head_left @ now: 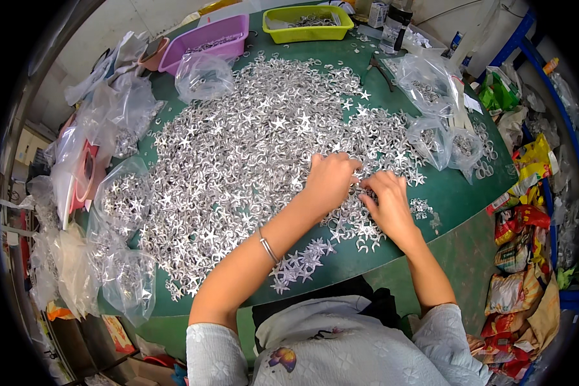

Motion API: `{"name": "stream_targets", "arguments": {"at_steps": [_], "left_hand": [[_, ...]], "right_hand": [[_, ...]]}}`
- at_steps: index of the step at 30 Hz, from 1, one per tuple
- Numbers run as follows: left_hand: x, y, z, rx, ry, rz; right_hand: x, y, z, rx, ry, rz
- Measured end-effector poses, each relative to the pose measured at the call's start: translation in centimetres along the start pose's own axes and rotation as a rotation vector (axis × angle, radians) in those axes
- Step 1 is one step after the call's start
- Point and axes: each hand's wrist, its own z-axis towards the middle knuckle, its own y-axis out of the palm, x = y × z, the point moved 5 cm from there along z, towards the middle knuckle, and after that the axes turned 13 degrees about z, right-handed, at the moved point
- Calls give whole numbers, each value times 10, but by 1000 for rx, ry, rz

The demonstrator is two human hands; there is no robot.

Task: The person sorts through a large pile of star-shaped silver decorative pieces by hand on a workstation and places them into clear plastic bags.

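Note:
A wide heap of small silvery metal pieces (238, 141), star-shaped and crescent-shaped, covers much of the green table. My left hand (330, 184) is over the heap's near right part, its fingers bent together in a pinch. Close beside it, my right hand (389, 204) has its thumb and fingers curled in towards the left fingertips. Whatever either hand grips is too small or too hidden to name. Nearer to me than the hands lies a separate cluster of star pieces (302, 264). A small group of pale pieces (421, 208) sits right of my right hand.
At the back stand a purple basin (206, 44) and a yellow-green basin (307, 24) with metal pieces inside. Clear plastic bags of pieces (127, 199) line the left edge; more bags (431, 138) lie right, near pliers (381, 72). A blue rack (547, 71) stands beyond.

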Motion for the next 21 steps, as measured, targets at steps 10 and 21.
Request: {"name": "stream_targets", "arguments": {"at_steps": [10, 21], "left_hand": [[-20, -18, -3, 166, -78, -344], [13, -68, -117, 183, -153, -208]], "right_hand": [[6, -13, 6, 103, 13, 137], [-46, 14, -23, -370, 43, 280]]}}
